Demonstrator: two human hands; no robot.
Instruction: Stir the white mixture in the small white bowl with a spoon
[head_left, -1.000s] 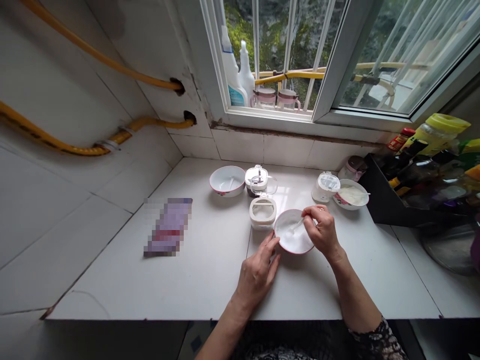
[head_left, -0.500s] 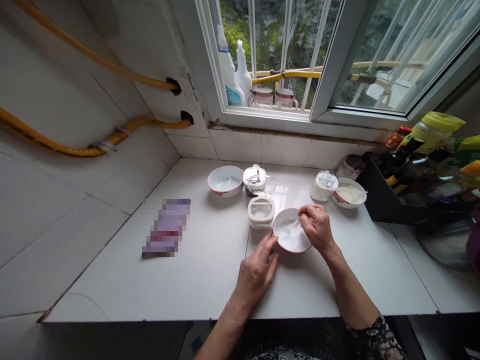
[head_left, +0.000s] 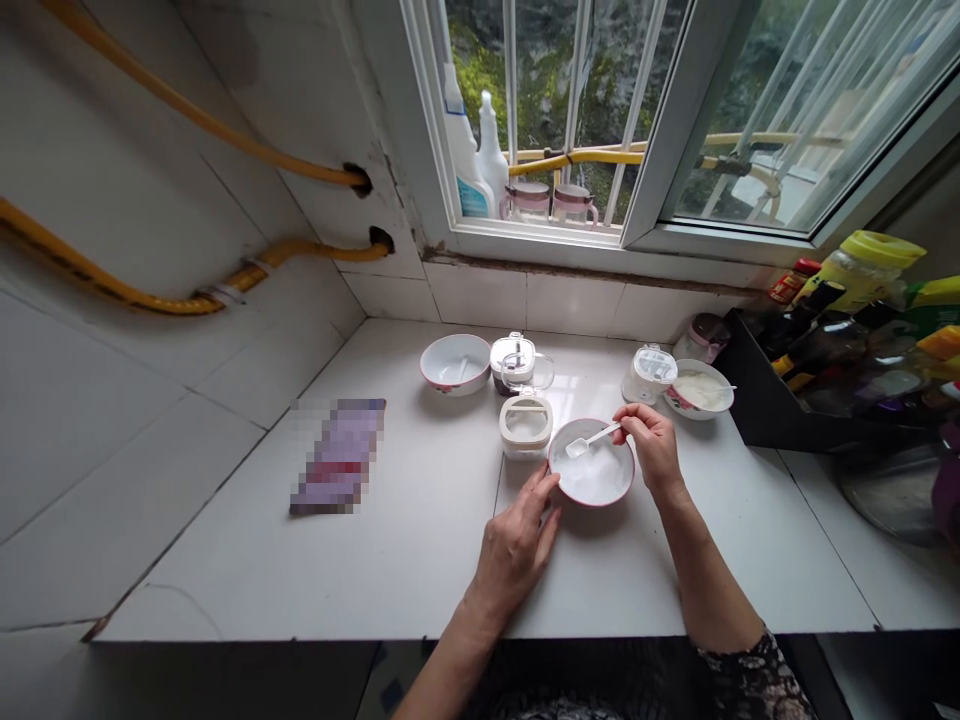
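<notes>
A small white bowl (head_left: 592, 503) with a pink rim stands on the counter and holds white granules (head_left: 596, 476). My left hand (head_left: 517, 530) steadies it, its fingertips against the bowl's left side. In the pinched fingers of my right hand (head_left: 651, 445) is a small white spoon (head_left: 601, 434). Its tip hangs over the granules, inside the rim; whether it carries any I cannot tell. Touching or nearly touching the bowl's left side is a square jar (head_left: 526, 425) with a cream-coloured rim and lid raised.
Behind stand another bowl (head_left: 455, 365) with a spoon in it and a lidded jar (head_left: 513, 360). At right are a clear jar (head_left: 650, 374), a bowl of pale powder (head_left: 699, 390) and a black bottle rack (head_left: 780, 400). A blurred purple packet (head_left: 341, 455) lies left.
My right hand has lifted the spoon up out of the granules and shifted slightly right. My left hand stays at the bowl. The view has shifted a little.
</notes>
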